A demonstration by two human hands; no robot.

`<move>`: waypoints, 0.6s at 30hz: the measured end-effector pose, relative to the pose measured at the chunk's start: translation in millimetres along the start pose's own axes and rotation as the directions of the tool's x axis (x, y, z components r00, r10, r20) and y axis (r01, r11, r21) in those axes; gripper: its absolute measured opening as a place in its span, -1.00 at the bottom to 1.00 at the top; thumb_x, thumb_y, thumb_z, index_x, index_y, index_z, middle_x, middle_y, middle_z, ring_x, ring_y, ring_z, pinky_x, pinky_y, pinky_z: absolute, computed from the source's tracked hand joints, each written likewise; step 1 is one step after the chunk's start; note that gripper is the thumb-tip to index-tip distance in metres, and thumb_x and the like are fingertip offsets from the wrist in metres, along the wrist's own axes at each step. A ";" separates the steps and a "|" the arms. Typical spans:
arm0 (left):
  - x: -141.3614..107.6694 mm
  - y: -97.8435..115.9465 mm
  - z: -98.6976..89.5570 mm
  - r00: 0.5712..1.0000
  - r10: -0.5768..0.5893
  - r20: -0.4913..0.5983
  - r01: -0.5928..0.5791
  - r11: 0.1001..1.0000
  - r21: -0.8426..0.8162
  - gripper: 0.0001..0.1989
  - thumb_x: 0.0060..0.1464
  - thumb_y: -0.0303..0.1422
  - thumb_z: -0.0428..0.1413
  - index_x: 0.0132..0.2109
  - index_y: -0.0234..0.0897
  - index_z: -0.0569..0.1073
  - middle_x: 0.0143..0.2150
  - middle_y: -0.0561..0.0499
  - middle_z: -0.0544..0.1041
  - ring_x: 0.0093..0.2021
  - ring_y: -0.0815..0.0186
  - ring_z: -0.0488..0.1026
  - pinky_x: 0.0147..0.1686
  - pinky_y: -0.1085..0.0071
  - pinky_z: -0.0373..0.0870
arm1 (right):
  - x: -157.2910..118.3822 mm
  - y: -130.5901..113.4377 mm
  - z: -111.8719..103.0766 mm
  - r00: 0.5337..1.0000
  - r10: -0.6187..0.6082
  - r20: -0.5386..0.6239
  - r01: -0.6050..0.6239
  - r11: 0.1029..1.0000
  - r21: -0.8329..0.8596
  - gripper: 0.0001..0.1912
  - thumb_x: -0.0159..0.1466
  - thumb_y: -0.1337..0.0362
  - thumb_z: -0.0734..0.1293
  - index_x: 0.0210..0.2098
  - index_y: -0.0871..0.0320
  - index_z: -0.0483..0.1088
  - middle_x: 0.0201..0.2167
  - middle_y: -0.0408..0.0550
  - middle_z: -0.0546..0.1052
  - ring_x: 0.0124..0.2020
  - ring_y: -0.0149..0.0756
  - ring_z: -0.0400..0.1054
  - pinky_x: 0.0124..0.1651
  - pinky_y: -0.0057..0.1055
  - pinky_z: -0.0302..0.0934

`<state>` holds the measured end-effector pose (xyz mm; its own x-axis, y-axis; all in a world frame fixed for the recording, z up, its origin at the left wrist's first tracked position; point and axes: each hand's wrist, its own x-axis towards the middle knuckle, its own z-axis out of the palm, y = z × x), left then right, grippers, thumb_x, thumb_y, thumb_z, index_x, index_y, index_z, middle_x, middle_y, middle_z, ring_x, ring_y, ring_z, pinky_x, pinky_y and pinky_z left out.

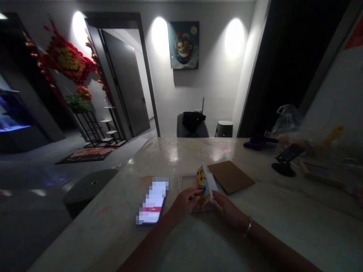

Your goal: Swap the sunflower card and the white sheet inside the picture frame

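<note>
Sunflower card (204, 182) (tilted) in white frame (183, 181), left hand (185, 203) touching

Apparently 3 wall lamps (159, 37) light a grey wall (210, 94).

On the table (181, 158) we've got phone (151, 200), picture frame (180, 181) just R w/ card (205, 183) on it, cardboard sheet (230, 176) next R, phone stand (285, 166) further R; chair (181, 128) behind table, by back wall (215, 83).

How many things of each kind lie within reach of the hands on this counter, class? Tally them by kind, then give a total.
Smartphone: 1
White picture frame: 1
Sunflower picture card: 1
Brown cardboard sheet: 1
Total: 4
</note>
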<state>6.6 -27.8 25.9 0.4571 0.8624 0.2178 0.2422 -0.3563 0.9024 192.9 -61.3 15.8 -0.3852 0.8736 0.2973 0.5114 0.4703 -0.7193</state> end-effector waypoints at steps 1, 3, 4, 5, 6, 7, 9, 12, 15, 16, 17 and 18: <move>-0.7 0.5 0.3 0.999 0.025 0.026 -0.026 0.999 0.042 -0.73 -0.03 -0.33 0.03 -0.16 -0.23 0.48 0.01 -0.08 0.40 0.01 0.22 0.32 -0.04 0.32 0.27 | 1.4 -2.7 -1.5 1.000 0.007 -0.004 -0.006 0.995 0.103 -0.58 0.27 0.12 0.03 0.04 0.13 0.22 0.03 0.02 0.35 0.02 -0.23 0.23 0.07 -0.22 0.10; -2.0 1.4 0.1 0.995 0.055 0.080 -0.063 0.993 0.096 -0.75 -0.02 -0.37 0.01 -0.17 -0.19 0.48 0.05 -0.04 0.36 0.03 0.24 0.29 -0.01 0.34 0.25 | 4.3 -3.8 -2.7 0.997 0.061 -0.043 -0.048 0.963 0.266 -0.58 0.25 0.09 0.04 0.00 0.13 0.25 -0.02 -0.01 0.39 -0.02 -0.23 0.28 0.04 -0.24 0.13; -2.5 1.5 -0.3 0.993 0.066 0.099 -0.078 0.989 0.122 -0.74 -0.02 -0.38 0.01 -0.16 -0.17 0.48 0.06 -0.03 0.35 0.05 0.25 0.28 0.01 0.34 0.23 | 5.6 -2.3 -2.3 0.992 0.105 -0.064 -0.078 0.941 0.328 -0.57 0.24 0.08 0.05 -0.01 0.14 0.25 -0.03 0.00 0.40 -0.04 -0.22 0.29 0.03 -0.23 0.15; -2.9 1.3 -0.8 0.991 0.076 0.113 -0.092 0.985 0.148 -0.73 -0.01 -0.38 0.00 -0.15 -0.16 0.47 0.07 -0.01 0.35 0.05 0.26 0.27 0.03 0.34 0.21 | 6.8 0.2 -1.3 0.986 0.148 -0.081 -0.106 0.918 0.383 -0.57 0.22 0.07 0.08 -0.01 0.15 0.25 -0.04 0.00 0.41 -0.06 -0.21 0.31 0.01 -0.23 0.17; -3.1 0.8 -1.4 0.989 0.083 0.124 -0.104 0.980 0.172 -0.73 -0.01 -0.39 0.00 -0.13 -0.15 0.47 0.07 0.00 0.35 0.06 0.27 0.27 0.04 0.34 0.19 | 7.8 3.3 0.2 0.979 0.182 -0.091 -0.127 0.894 0.430 -0.56 0.20 0.07 0.12 -0.01 0.16 0.24 -0.05 0.01 0.42 -0.07 -0.20 0.32 -0.01 -0.23 0.19; -3.1 -0.1 -1.8 0.988 0.086 0.129 -0.110 0.976 0.188 -0.72 -0.01 -0.38 0.00 -0.13 -0.14 0.46 0.06 0.00 0.36 0.06 0.28 0.26 0.05 0.33 0.18 | 8.6 6.5 1.7 0.974 0.208 -0.095 -0.141 0.872 0.468 -0.55 0.17 0.07 0.16 -0.02 0.18 0.24 -0.06 0.02 0.43 -0.08 -0.20 0.33 -0.03 -0.23 0.20; -2.6 -2.8 -1.9 0.992 0.073 0.107 -0.091 0.980 0.177 -0.73 0.00 -0.38 -0.01 -0.14 -0.17 0.47 0.05 -0.01 0.37 0.04 0.28 0.28 0.02 0.33 0.21 | 9.8 11.3 4.1 0.963 0.245 -0.108 -0.157 0.843 0.514 -0.54 0.12 0.08 0.23 -0.06 0.20 0.27 -0.11 0.02 0.46 -0.12 -0.18 0.35 -0.07 -0.24 0.23; -0.7 -8.5 -1.0 1.000 -0.004 0.016 0.003 0.996 0.088 -0.70 0.00 -0.36 -0.02 -0.10 -0.24 0.43 0.00 -0.08 0.40 -0.06 0.28 0.37 -0.08 0.34 0.30 | 10.1 10.0 2.3 0.950 0.278 -0.141 -0.154 0.812 0.564 -0.55 0.07 0.06 0.27 -0.11 0.19 0.30 -0.16 0.00 0.49 -0.17 -0.17 0.38 -0.11 -0.22 0.26; 2.3 -14.4 -0.5 0.990 -0.101 -0.097 0.104 0.994 0.031 -0.64 0.00 -0.33 -0.02 -0.03 -0.27 0.37 -0.02 -0.11 0.41 -0.13 0.28 0.40 -0.11 0.32 0.31 | 7.9 -0.3 -5.2 0.954 0.232 -0.188 -0.068 0.783 0.618 -0.57 0.07 0.06 0.28 -0.12 0.14 0.32 -0.14 -0.03 0.48 -0.14 -0.18 0.36 -0.07 -0.21 0.23; 3.5 -16.3 -0.5 0.984 -0.133 -0.118 0.134 0.991 0.002 -0.63 0.00 -0.32 -0.03 -0.01 -0.28 0.35 -0.02 -0.12 0.41 -0.16 0.28 0.41 -0.13 0.31 0.31 | 6.9 -4.0 -7.8 0.957 0.213 -0.196 -0.042 0.774 0.632 -0.59 0.07 0.07 0.29 -0.13 0.13 0.33 -0.14 -0.04 0.48 -0.13 -0.18 0.35 -0.06 -0.21 0.22; 4.8 -18.1 -0.5 0.978 -0.165 -0.126 0.161 0.986 -0.039 -0.62 0.01 -0.31 -0.04 -0.01 -0.30 0.34 -0.03 -0.14 0.41 -0.19 0.28 0.42 -0.15 0.30 0.33 | 5.9 -7.0 -9.9 0.960 0.197 -0.199 -0.023 0.763 0.646 -0.62 0.08 0.08 0.29 -0.14 0.11 0.35 -0.16 -0.05 0.48 -0.13 -0.19 0.34 -0.05 -0.21 0.21; 6.1 -19.7 -0.5 0.973 -0.193 -0.125 0.183 0.979 -0.086 -0.61 0.02 -0.30 -0.05 0.00 -0.33 0.32 -0.04 -0.16 0.42 -0.22 0.28 0.43 -0.19 0.31 0.34 | 5.0 -9.2 -11.5 0.963 0.186 -0.195 -0.010 0.750 0.661 -0.65 0.08 0.09 0.30 -0.17 0.10 0.37 -0.18 -0.06 0.50 -0.13 -0.19 0.34 -0.04 -0.21 0.20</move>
<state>4.1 -15.3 9.6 0.2911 0.9530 0.0845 0.2468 -0.1602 0.9557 195.1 -59.7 31.2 -0.1260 0.9530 0.2755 -0.1203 0.2610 -0.9578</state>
